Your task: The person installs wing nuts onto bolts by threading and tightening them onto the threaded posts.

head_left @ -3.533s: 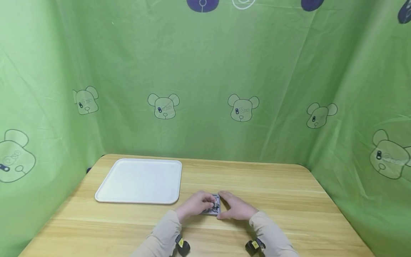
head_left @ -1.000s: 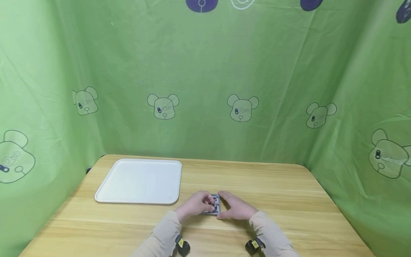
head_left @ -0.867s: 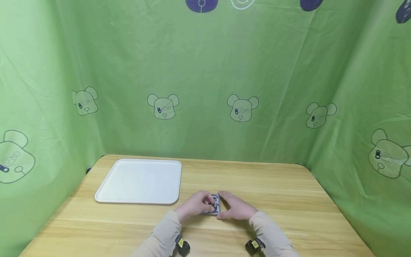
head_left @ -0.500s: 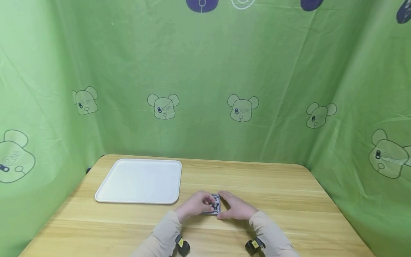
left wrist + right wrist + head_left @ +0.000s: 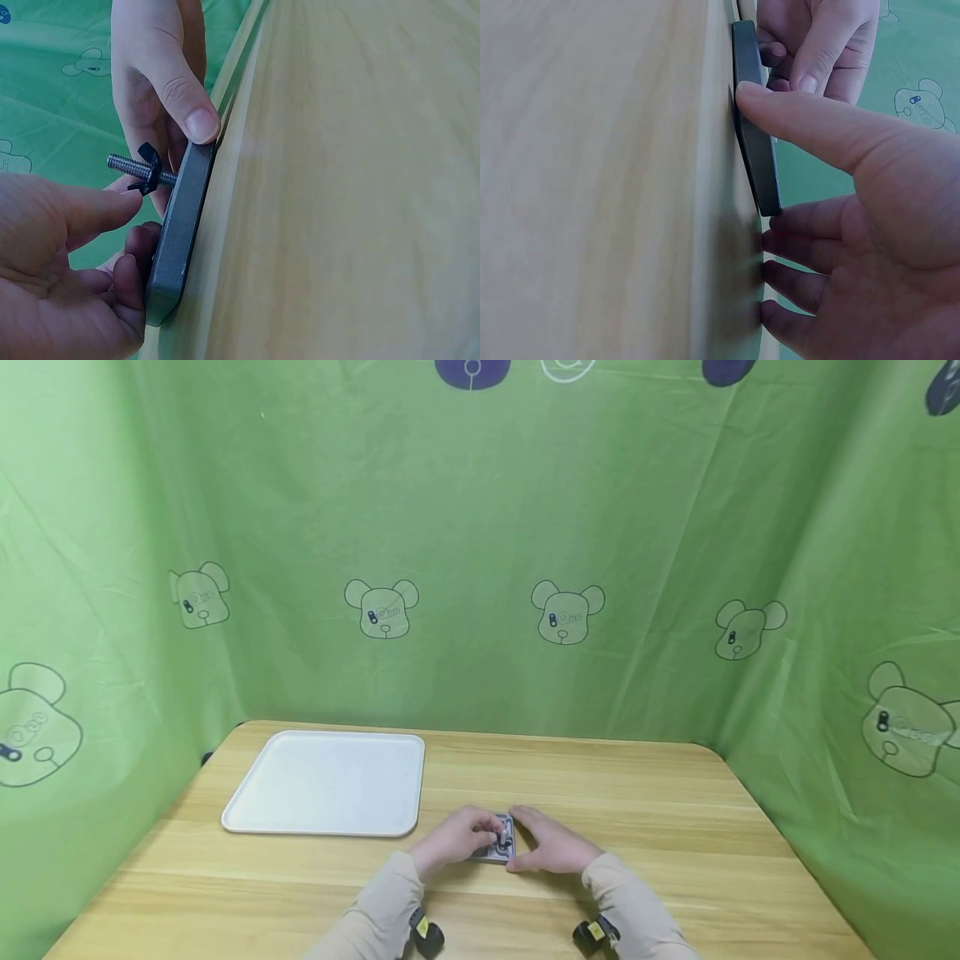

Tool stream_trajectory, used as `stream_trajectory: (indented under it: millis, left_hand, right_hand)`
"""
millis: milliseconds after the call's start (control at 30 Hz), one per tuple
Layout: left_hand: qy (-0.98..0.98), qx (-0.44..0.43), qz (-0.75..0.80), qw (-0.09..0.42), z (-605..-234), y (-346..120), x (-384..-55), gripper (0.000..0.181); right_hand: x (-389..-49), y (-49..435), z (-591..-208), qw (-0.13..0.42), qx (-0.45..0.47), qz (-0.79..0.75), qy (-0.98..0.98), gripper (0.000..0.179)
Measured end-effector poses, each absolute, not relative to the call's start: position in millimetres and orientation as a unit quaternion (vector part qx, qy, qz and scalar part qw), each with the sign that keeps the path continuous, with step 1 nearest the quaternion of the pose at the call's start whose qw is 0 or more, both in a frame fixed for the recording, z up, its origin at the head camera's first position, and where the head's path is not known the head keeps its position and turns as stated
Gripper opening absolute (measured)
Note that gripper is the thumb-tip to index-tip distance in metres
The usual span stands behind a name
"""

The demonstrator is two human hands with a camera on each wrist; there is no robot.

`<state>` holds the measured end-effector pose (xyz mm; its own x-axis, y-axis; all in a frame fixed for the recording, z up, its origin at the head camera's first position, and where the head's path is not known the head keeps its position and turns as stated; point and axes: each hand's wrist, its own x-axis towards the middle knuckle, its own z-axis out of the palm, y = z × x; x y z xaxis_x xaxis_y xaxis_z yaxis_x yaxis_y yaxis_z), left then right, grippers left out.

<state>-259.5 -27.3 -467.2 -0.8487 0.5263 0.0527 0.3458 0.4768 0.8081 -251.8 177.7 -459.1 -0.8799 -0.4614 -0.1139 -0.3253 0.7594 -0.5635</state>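
Observation:
A small grey rectangular metal plate [image 5: 492, 860] lies on the table between my hands. From it rises a threaded bolt [image 5: 120, 164] carrying a black wing nut [image 5: 153, 169], which sits partway along the thread in the left wrist view. My left hand [image 5: 456, 838] pinches the wing nut with its thumb and forefinger, the forefinger partly hidden behind. My right hand [image 5: 553, 846] grips the right end of the plate, thumb on the near side and fingers at the far side. The right wrist view shows that thumb [image 5: 754, 90] pressed against the plate's dark side.
A white tray [image 5: 330, 785] lies at the left back of the wooden table [image 5: 600, 785]. Green cloth [image 5: 472, 527] with bear-head prints hangs behind and on both sides. Black wrist cameras [image 5: 429, 938] are strapped under both forearms.
My left thumb and fingertips have shifted slightly around the bolt, and the wing nut shows at a different turn. My right hand, the plate and the tray have stayed in place.

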Motion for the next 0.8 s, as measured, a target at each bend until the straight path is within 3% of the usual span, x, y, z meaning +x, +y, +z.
stream_trajectory:
  millis: [267, 800]
  left_hand:
    - [0.839, 0.208, 0.489, 0.121, -468.8, -25.6, -258.0, 0.013]
    - [0.838, 0.223, 0.484, 0.117, -467.9, -25.8, -258.5, 0.017]
  right_hand:
    - [-251.5, 178.1, -459.2, 0.127, -0.207, -0.277, 0.930, 0.098]
    - [-253.9, 178.4, -461.2, 0.124, -0.214, -0.280, 0.928, 0.098]
